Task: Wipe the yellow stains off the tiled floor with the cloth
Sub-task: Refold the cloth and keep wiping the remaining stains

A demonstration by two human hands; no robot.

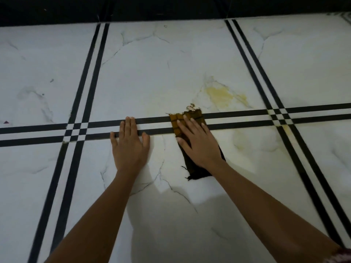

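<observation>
A folded cloth [191, 118], mustard-yellow with dark checks at its far end and dark brown at its near end, lies flat on the white marble-look tiled floor [152, 73] across the black double stripe. My right hand [197, 143] presses flat on the cloth, fingers spread. My left hand [129, 143] rests flat on the bare floor to the left, holding nothing. A yellow stain [222, 95] spreads on the tile just beyond and right of the cloth. Fainter yellow marks [241, 141] show on the tile right of my right hand.
Black double stripes [247, 115] cross the floor, forming crossings at left [76, 131] and right [281, 116]. A black skirting or wall base [171, 8] runs along the far edge. A small dark speck [6, 122] lies at the far left.
</observation>
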